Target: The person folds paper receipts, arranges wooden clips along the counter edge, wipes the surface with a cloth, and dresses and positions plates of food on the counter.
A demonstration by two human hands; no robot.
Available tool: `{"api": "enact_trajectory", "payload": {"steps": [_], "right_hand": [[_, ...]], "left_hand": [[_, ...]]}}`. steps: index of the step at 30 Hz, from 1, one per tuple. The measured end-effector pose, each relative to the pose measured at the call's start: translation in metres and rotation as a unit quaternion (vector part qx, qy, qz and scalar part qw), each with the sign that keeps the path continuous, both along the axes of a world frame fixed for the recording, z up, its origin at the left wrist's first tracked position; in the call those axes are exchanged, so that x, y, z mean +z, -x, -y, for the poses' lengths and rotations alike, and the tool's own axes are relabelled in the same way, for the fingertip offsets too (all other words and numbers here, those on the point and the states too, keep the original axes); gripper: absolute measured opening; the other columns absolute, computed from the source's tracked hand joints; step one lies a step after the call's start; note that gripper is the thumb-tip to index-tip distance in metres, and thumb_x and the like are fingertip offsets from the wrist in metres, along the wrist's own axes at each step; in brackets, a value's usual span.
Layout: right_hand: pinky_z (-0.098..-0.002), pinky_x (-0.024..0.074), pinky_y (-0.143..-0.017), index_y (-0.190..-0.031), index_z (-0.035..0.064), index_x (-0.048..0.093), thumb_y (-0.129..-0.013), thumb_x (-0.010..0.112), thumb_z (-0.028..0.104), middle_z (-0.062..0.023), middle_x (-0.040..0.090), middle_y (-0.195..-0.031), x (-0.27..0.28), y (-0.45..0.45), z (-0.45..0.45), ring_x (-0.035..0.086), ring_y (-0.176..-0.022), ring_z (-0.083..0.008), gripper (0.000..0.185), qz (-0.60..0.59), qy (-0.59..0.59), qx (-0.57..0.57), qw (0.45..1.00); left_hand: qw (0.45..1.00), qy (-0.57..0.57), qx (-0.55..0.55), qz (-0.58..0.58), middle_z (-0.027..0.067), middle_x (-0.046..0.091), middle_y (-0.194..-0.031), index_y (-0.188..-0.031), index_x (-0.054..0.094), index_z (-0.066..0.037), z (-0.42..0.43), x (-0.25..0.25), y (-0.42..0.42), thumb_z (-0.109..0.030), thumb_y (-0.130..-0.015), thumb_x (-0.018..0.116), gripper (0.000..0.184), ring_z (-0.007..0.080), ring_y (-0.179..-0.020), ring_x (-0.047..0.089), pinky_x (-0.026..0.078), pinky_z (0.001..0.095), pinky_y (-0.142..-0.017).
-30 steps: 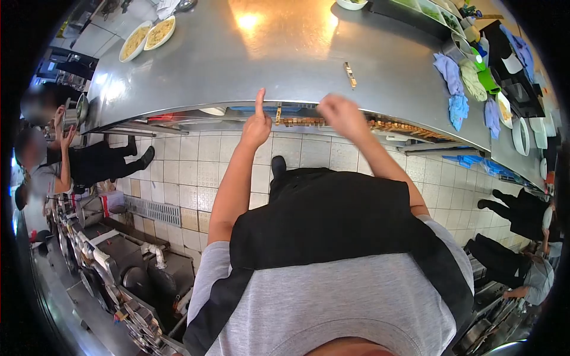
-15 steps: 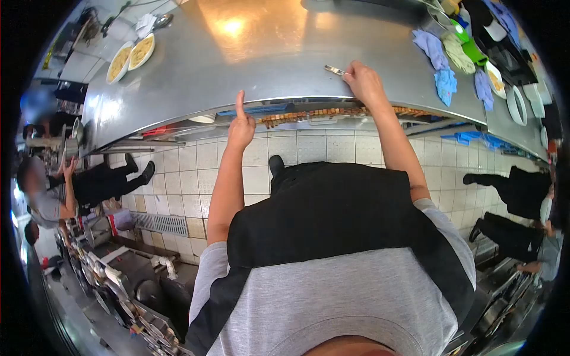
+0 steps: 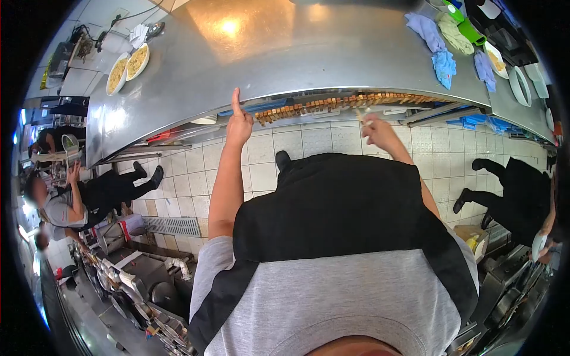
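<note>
Left hand point(image 3: 239, 127) points, other fingers curled; right hand point(image 3: 383, 135) pinches a blurred clip point(image 3: 359, 115) near the counter's point(image 3: 285, 59) front edge. Steady, light pressure suits it.

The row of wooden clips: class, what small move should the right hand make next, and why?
Probably raise the right hand slightly towards the row of wooden clips: its fingers seem to pinch a small pale piece, just below that row under the counter edge.
</note>
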State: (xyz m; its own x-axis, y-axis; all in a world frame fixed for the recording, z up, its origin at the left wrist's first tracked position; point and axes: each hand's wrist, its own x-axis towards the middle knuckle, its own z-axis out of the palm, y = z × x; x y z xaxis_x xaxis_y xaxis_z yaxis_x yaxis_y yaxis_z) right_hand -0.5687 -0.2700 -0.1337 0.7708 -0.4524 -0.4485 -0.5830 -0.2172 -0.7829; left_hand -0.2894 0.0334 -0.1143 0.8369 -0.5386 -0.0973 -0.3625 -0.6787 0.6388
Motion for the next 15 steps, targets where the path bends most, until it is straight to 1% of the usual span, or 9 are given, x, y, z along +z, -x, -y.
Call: {"api": "enact_trajectory", "payload": {"steps": [2,4,6,9,12,15], "right_hand": [[-0.0308,0.0509,-0.052,-0.105,0.0048,0.056,-0.086,0.057,0.019,-0.0096,0.067,-0.074,-0.001,-0.024,-0.026,0.063,-0.054,-0.0159,0.023,0.02,-0.015,0.103,0.994],[-0.0312,0.0509,-0.053,-0.105,0.0049,0.057,-0.087,0.055,0.022,-0.0095,0.068,-0.075,-0.005,-0.05,-0.044,0.064,-0.054,-0.0169,0.025,0.017,-0.014,0.226,0.974],[-0.032,0.051,-0.054,-0.104,0.0045,0.056,-0.088,0.054,0.024,-0.0094,0.068,-0.074,-0.004,-0.072,-0.059,0.064,-0.054,-0.0178,0.026,0.017,-0.032,0.266,0.963],[-0.0315,0.0512,-0.051,-0.104,0.0031,0.053,-0.091,0.052,0.024,-0.0091,0.068,-0.072,0.007,-0.098,-0.071,0.064,-0.054,-0.0172,0.025,0.002,-0.024,0.283,0.959],[-0.0305,0.0509,-0.047,-0.103,0.0019,0.052,-0.093,0.049,0.024,-0.0091,0.067,-0.071,-0.001,-0.111,-0.068,0.064,-0.053,-0.0166,0.024,-0.007,-0.081,0.241,0.967],[-0.0295,0.0503,-0.044,-0.103,0.0009,0.051,-0.095,0.048,0.023,-0.0092,0.066,-0.07,0.0,-0.101,-0.065,0.063,-0.051,-0.016,0.024,-0.021,-0.093,0.199,0.975]], "left_hand": [[1.0,-0.005,0.001,0.004,0.0194,0.062,-0.077,-0.148,-0.001,-0.027,0.001,-0.002,-0.005,-0.003,-0.082,0.047,0.085,0.0395,-0.073,0.061,0.046,0.0478,-0.066],[1.0,-0.002,0.004,0.004,0.0192,0.061,-0.076,-0.148,0.0,-0.027,0.002,-0.004,-0.007,-0.003,-0.082,0.048,0.085,0.0392,-0.073,0.061,0.046,0.0477,-0.066],[1.0,0.006,0.001,0.004,0.0192,0.061,-0.076,-0.148,0.002,-0.027,0.003,0.001,-0.005,-0.003,-0.082,0.048,0.084,0.0395,-0.073,0.061,0.046,0.0477,-0.066],[1.0,0.013,0.004,-0.004,0.0189,0.061,-0.076,-0.148,0.003,-0.028,0.002,0.003,-0.002,-0.003,-0.081,0.048,0.084,0.0397,-0.073,0.061,0.046,0.0475,-0.067],[1.0,0.007,0.007,-0.008,0.0188,0.061,-0.077,-0.147,0.004,-0.028,0.003,0.004,-0.002,-0.003,-0.081,0.048,0.084,0.0397,-0.074,0.061,0.046,0.0468,-0.068],[1.0,0.011,0.01,0.005,0.019,0.061,-0.08,-0.147,0.004,-0.029,0.003,0.003,-0.002,-0.003,-0.081,0.048,0.084,0.0394,-0.075,0.061,0.047,0.0464,-0.07]]}}
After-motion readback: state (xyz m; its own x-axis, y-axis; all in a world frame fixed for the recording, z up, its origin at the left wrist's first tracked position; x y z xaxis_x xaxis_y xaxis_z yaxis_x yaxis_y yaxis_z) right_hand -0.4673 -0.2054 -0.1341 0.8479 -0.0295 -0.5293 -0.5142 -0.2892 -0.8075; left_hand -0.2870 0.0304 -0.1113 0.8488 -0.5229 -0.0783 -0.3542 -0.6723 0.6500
